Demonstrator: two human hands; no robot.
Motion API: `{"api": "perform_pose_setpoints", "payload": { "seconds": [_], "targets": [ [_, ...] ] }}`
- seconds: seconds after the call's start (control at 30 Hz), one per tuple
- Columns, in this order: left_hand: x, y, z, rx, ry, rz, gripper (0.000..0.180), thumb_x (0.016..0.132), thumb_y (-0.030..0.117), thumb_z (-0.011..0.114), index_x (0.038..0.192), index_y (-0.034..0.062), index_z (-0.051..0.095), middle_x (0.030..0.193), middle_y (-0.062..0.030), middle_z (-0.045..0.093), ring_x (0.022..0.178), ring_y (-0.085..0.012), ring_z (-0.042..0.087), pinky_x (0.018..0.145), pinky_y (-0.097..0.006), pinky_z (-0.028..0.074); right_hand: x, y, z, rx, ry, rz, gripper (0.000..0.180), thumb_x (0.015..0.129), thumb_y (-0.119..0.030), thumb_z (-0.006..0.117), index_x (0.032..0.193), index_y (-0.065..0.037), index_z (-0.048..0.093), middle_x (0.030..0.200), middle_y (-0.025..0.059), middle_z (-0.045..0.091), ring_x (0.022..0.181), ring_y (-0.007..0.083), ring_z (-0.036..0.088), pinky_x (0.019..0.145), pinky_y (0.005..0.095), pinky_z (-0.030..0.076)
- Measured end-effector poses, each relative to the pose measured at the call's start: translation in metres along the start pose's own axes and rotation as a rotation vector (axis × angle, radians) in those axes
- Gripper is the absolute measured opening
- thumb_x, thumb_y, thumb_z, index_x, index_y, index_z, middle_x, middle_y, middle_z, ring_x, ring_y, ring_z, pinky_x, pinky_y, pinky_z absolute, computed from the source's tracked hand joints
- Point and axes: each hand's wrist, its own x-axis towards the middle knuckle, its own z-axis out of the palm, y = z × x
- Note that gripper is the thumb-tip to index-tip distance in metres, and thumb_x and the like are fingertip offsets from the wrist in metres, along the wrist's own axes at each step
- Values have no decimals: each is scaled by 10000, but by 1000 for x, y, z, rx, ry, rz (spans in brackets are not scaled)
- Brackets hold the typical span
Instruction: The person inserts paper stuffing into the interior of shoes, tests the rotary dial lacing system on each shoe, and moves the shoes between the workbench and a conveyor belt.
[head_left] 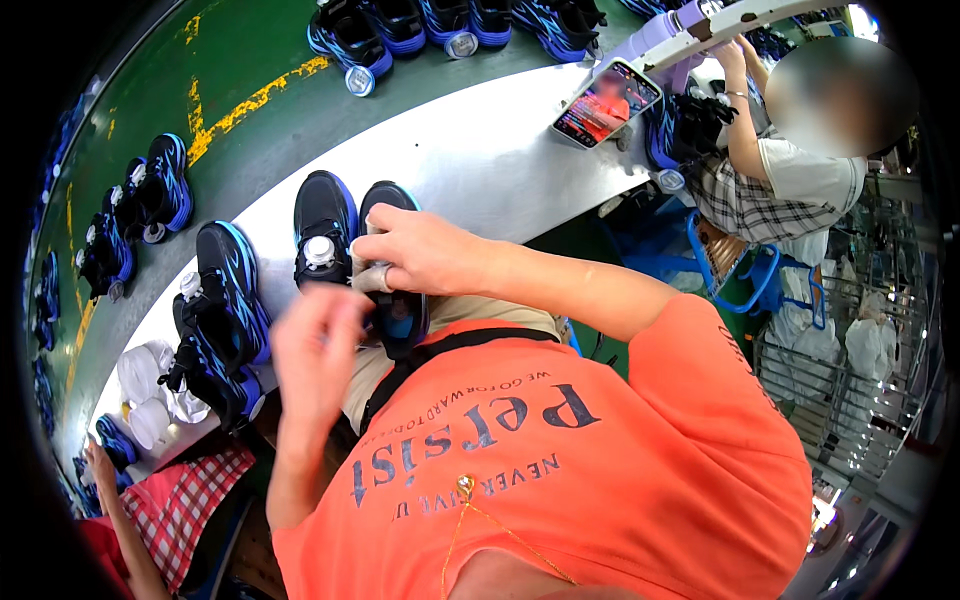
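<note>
A black sneaker with blue trim lies toe-away on the bench edge in front of me. My right hand reaches over its middle, fingers bent and closed on the upper; light covers wrap some fingertips. What the fingertips pinch there is hidden. Close to the sneaker's opening, on the left, is my left hand, smeared by motion, so its fingers cannot be read. Just beyond it stands a matching sneaker bearing a white round piece over its laces. Further left rest more black-and-blue sneakers, also with a white round piece.
A phone on a lilac holder stands at the bench's far right. A co-worker handles shoes there; another person's arm shows lower left. White round rolls sit at left. Sneakers line the green surface beyond.
</note>
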Motion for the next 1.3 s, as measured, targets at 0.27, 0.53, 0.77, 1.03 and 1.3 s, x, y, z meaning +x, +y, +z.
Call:
{"api": "perform_pose_setpoints", "payload": {
  "seconds": [0.27, 0.53, 0.77, 1.03, 1.3],
  "targets": [
    [9, 4, 64, -751, 85, -356, 273, 962, 195, 491, 1017, -51, 594, 893, -107, 652, 615, -109, 566, 575, -233, 457, 3, 11, -45, 80, -142, -45, 326, 828, -211, 640, 1140, -118, 638, 827, 76, 494, 872, 213, 485, 759, 315, 419],
    [8, 0, 72, -917, 39, -478, 327, 951, 256, 474, 1042, -44, 568, 928, -154, 667, 734, -193, 660, 647, -303, 517, 6, 20, -49, 136, -204, -135, 347, 767, -229, 690, 1085, -100, 641, 869, 105, 564, 775, 270, 545, 698, 358, 450],
    [8, -1, 75, -861, 21, -551, 265, 946, 217, 519, 1055, -8, 608, 916, -123, 698, 642, -125, 647, 545, -213, 424, 5, 18, -52, 73, -184, -129, 287, 781, -251, 666, 1020, -95, 639, 780, 105, 524, 759, 289, 555, 672, 389, 448],
    [12, 3, 80, -805, 69, -578, 260, 939, 209, 541, 1038, -20, 616, 904, -137, 701, 612, -135, 651, 496, -203, 410, 4, 21, -52, 41, -165, -123, 252, 792, -230, 641, 1016, -115, 644, 817, 101, 579, 791, 299, 582, 695, 395, 465],
    [16, 4, 82, -853, 64, -541, 238, 937, 147, 546, 1051, -52, 608, 901, -157, 689, 636, -145, 650, 563, -240, 508, -1, 16, -55, 40, -118, -130, 250, 782, -184, 634, 1023, -119, 637, 798, 107, 558, 755, 321, 568, 685, 398, 467]
  ]
}}
